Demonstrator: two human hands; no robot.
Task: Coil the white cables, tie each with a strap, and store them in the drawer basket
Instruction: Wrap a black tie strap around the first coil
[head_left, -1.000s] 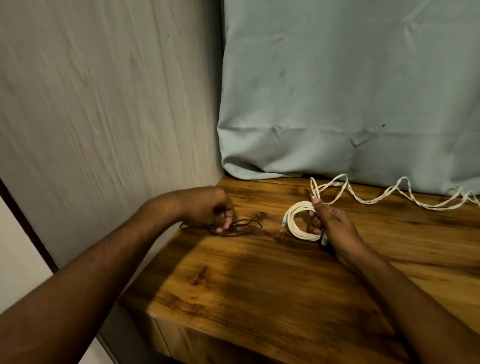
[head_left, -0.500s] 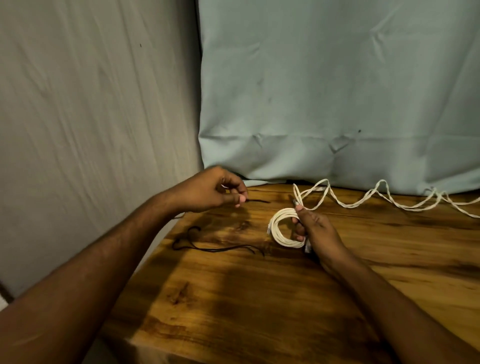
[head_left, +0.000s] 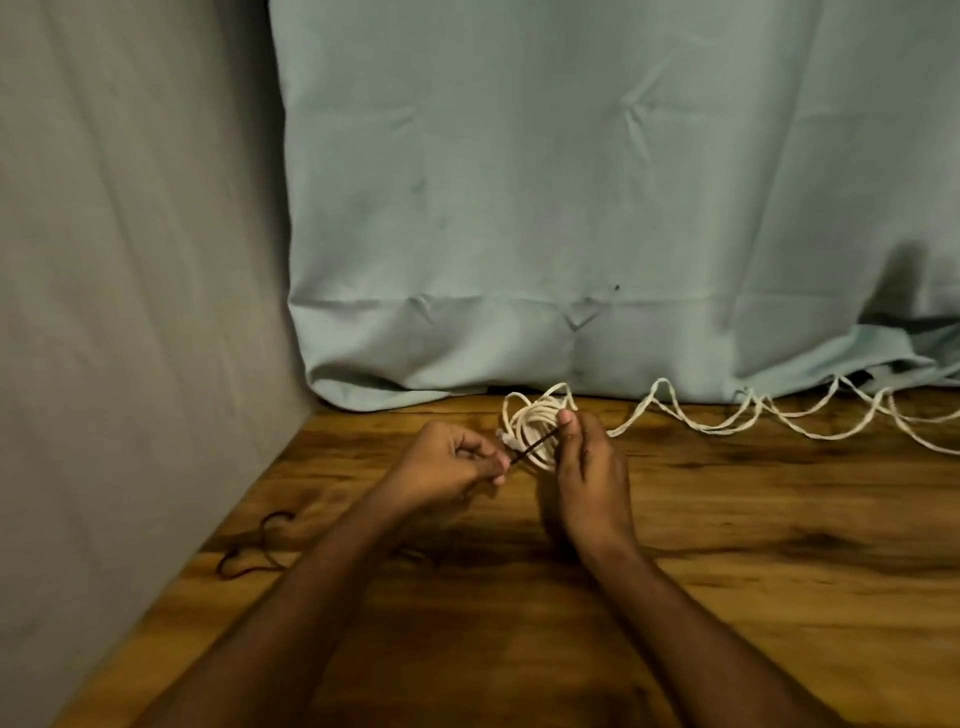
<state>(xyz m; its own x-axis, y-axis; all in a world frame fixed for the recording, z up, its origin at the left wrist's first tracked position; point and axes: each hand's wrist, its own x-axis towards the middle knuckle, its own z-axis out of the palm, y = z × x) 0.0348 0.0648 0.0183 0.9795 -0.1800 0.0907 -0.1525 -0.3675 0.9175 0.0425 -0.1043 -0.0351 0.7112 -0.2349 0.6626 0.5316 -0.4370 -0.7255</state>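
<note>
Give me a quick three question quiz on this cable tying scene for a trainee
1. True or false: the right hand holds the coil.
2. What does the left hand pinch? A) dark strap B) scissors C) tape
3. Fill in: the uncoiled cable trails toward the ____ along the table.

Key: 1 true; 2 A; 3 right.

No readable text or labels
</note>
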